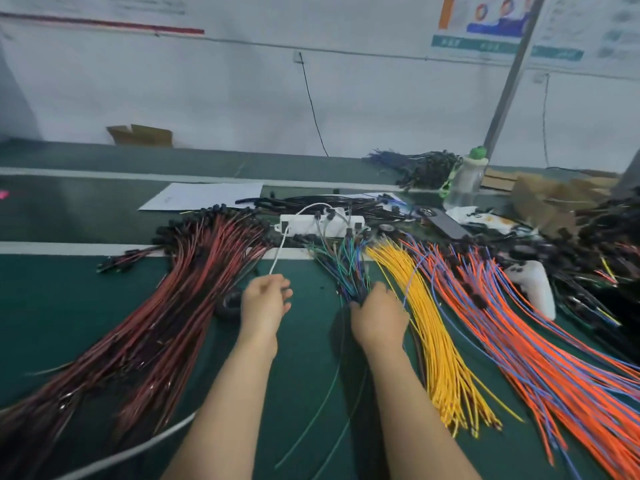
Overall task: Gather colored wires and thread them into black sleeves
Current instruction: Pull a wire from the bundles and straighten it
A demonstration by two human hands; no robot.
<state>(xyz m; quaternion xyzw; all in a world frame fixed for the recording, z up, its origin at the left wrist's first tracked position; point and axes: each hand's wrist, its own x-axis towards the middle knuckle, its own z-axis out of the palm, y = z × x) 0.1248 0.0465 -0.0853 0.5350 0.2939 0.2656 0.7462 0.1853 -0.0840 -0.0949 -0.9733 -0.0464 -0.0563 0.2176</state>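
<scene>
—Green matting (304, 393) is seen under everything. Where are the coloured wires laid?
—Fanned across it: red and black wires (166, 323) at the left, yellow wires (436, 341) right of centre, orange and blue wires (519, 341) further right. Between the red fan and the yellow one a green and blue bundle (341, 268) is laid.
—And how are the hands held?
—The green and blue bundle is gripped by the right hand (379, 317), with the fingers curled down around it. The left hand (265, 299) is held over the mat beside it with its fingers curled. It is blurred, and whether anything is pinched cannot be told. A white cable (278, 252) is seen running from the power strip (322, 225) to that hand.
—What containers are noted?
—A clear bottle (465, 181) with a green cap is stood upright at the back right; what is in it cannot be made out. A cardboard box (550, 199) is set just to its right, its contents hidden, and a second cardboard box (140, 135) is placed against the wall. Black end pieces (194, 223) are bunched at the far ends of the red and black wires
</scene>
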